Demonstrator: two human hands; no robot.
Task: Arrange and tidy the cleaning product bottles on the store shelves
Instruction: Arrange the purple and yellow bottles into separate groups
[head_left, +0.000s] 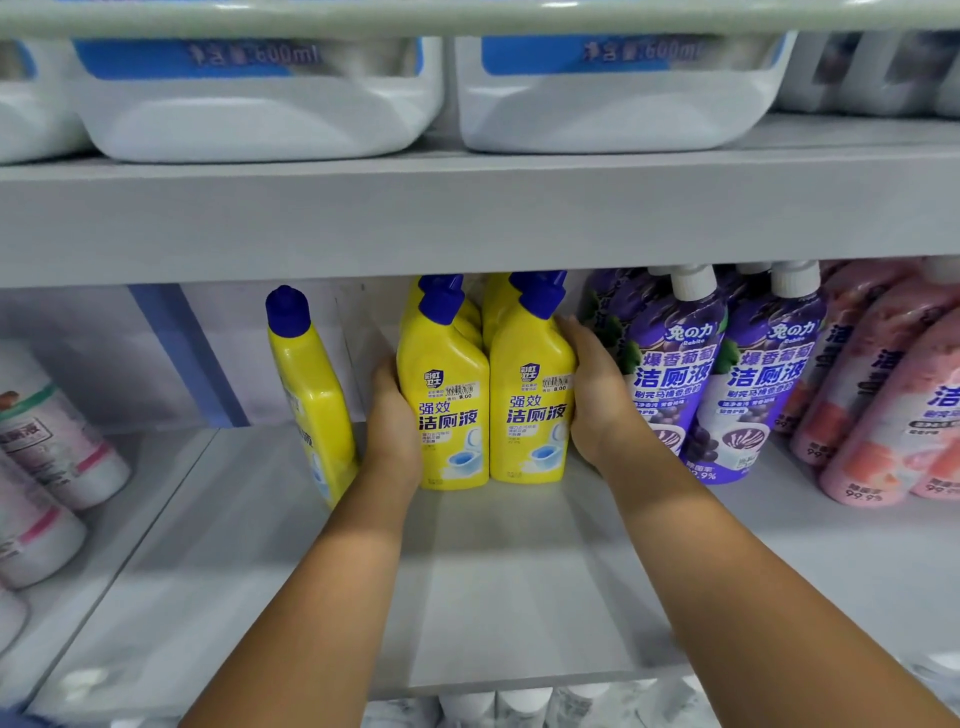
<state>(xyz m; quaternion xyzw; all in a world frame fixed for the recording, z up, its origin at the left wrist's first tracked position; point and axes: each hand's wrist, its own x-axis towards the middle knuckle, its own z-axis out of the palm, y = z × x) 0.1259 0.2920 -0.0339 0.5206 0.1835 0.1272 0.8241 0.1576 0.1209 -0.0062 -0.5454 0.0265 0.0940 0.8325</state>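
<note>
Two yellow toilet-cleaner bottles with blue caps stand side by side at the middle of the grey shelf (493, 561): the left front bottle (447, 400) and the right front bottle (530, 400). More yellow bottles stand behind them. My left hand (392, 421) presses against the left side of the left bottle. My right hand (592, 389) presses against the right side of the right bottle, fingers reaching toward the back. A third yellow bottle (311, 395) stands apart to the left, turned sideways and leaning.
Purple bottles (675, 374) stand right beside my right hand, pink bottles (883, 395) further right. White and pink bottles (47, 452) lie at the far left beyond a divider. Large white jugs (260, 104) fill the shelf above. Bare shelf surface lies in front of the yellow bottles.
</note>
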